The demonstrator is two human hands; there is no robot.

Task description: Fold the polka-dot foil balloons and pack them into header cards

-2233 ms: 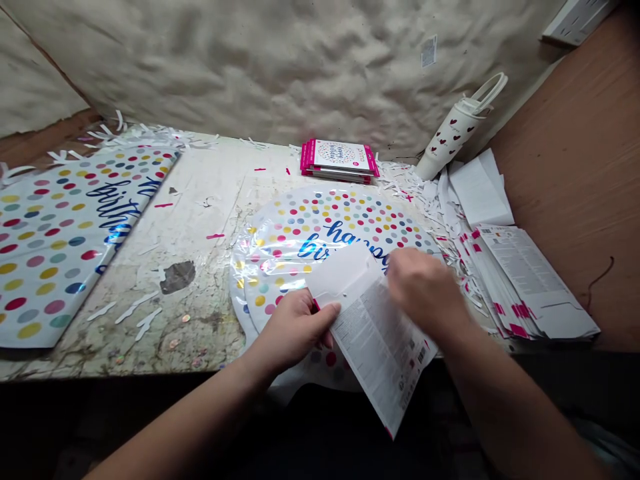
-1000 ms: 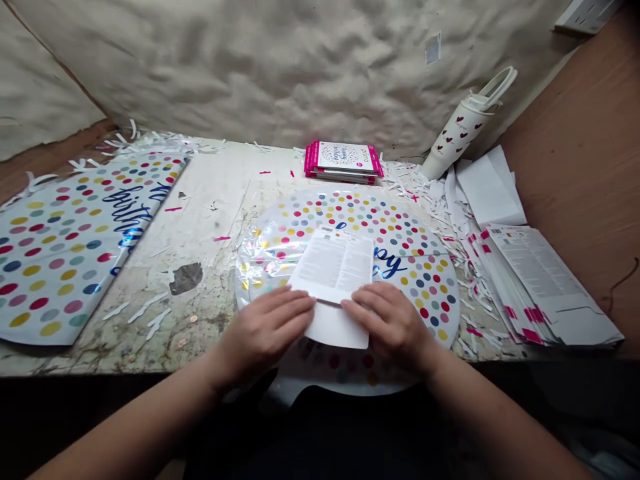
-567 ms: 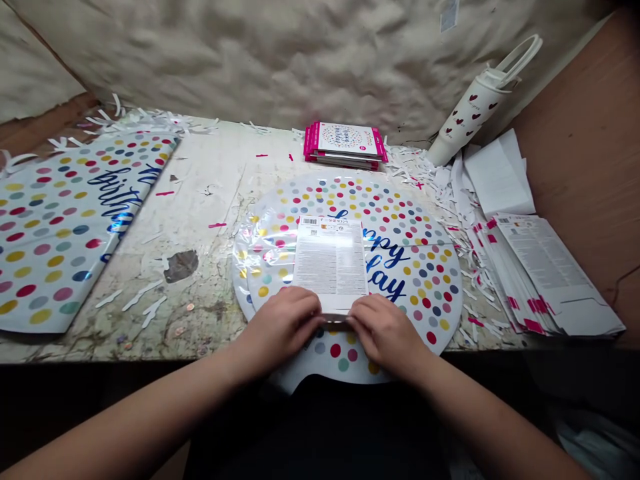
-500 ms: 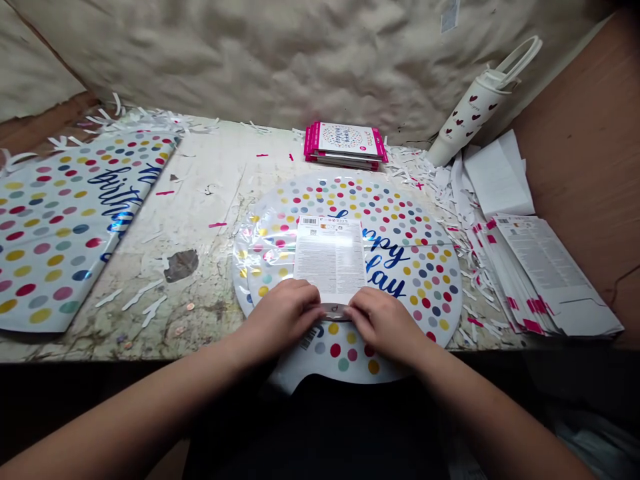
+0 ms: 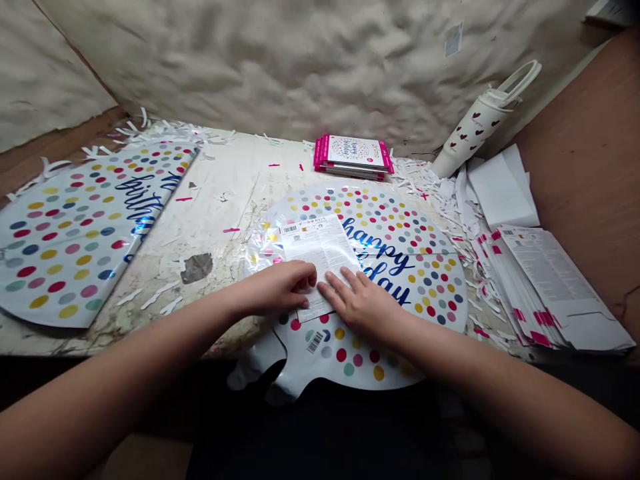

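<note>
Packet (image 5: 323, 243): white, thin, grey small print in columns, barcode at its far-left corner. Lies on the balloon left of centre — turned a little, far end leaning left, covering part of the lettering. Balloon (image 5: 383, 250): white, round, flat, multicolour dots, blue script, small barcode near the tails — two tails over the near table edge.

Wrinkled beige wall (image 5: 280, 73) — brown side panel (image 5: 585, 160)

A workshop: worn bench (image 5: 225, 170), paper scraps (image 5: 447, 197)
</note>
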